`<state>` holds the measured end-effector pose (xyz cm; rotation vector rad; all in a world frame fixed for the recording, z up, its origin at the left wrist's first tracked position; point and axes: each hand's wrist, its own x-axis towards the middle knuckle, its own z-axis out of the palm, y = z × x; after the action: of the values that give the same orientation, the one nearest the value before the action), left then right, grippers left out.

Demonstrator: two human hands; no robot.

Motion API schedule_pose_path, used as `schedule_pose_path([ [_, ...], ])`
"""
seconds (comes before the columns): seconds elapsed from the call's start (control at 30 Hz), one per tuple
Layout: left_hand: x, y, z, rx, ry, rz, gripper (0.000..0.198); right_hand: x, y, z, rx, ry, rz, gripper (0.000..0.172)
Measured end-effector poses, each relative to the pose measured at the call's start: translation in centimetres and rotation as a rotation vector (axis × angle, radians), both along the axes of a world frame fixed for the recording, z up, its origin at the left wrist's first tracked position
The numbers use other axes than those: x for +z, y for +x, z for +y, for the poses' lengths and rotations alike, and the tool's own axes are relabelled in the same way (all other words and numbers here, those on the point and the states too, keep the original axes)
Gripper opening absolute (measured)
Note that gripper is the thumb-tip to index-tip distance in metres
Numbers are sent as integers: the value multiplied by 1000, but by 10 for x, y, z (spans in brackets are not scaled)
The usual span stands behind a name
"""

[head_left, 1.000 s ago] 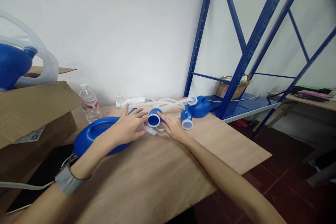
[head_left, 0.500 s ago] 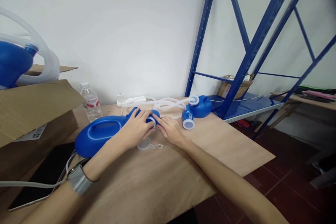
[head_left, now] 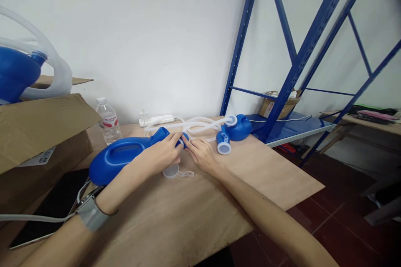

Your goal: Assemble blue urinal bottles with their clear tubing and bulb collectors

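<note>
Hands meet above the near part of the table. Left hand (head_left: 166,149): fingers curled round a small blue fitting (head_left: 185,136), gripping it. Right hand (head_left: 200,155): fingertips set against the same fitting from the other side; whether they grip or only press cannot be told. The fitting is mostly covered by the fingers.

State of work, as judged: incomplete at this piece. Its likely closure, a translucent cap (head_left: 171,171) with a looped strap, lies detached on the table just below the left hand. The large blue bottle (head_left: 103,164) lies on its side left of the hands, its round neck uncovered. By comparison, a second fitting (head_left: 219,138) to the right carries its pale lid and strap, and appears finished; it sits just beside another blue bottle (head_left: 242,128).

Materials: bottles of smooth moulded plastic, rounded, with a recessed handle on the nearer one. Milky flexible hose (head_left: 200,122) lies in loops behind the hands. Table (head_left: 175,217): flat, pale, faintly grained board. Further left: clear ribbed water bottle (head_left: 109,123) and creased brown carton (head_left: 46,125).
</note>
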<state>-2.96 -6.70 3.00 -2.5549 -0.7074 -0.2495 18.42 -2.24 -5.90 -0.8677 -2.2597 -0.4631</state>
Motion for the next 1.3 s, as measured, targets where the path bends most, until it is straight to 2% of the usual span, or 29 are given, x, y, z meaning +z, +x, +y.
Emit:
schedule_pose_path([
  [0.17, -2, 2, 0, 41, 84, -139, 19, 5, 5, -2, -14, 4, 24, 47],
  [0.27, -4, 7, -2, 77, 172, -130, 25, 7, 5, -4, -21, -16, 53, 47],
  [0.33, -5, 9, -3, 98, 206, -110, 21, 7, 4, -4, -24, -25, 62, 47],
  [0.47, -7, 11, 1, 75, 195, -100, 24, 4, 2, -2, -16, -11, 49, 48],
  [0.63, -1, 7, 4, 43, 42, -177, 24, -3, 2, 5, 9, 40, 53, 53],
  [0.8, 7, -3, 3, -16, -242, -342, 33, -1, 14, 7, 28, 57, 31, 59],
  [0.9, 14, -10, 3, 17, -257, -377, 33, 1, 14, 7, 44, 74, 68, 55],
  [1.0, 23, -15, 0, 63, -232, -314, 27, -1, 8, 8, 57, 62, 23, 52],
  [1.13, 39, -15, -14, 190, -306, -205, 21, -3, 9, 14, 31, 0, -37, 48],
  [1.2, 45, -12, -24, 271, -413, -130, 19, -4, 13, 16, 16, -28, -27, 46],
  [1.3, 47, -5, -35, 354, -662, 15, 17, -3, 16, 17, 21, -51, -30, 46],
])
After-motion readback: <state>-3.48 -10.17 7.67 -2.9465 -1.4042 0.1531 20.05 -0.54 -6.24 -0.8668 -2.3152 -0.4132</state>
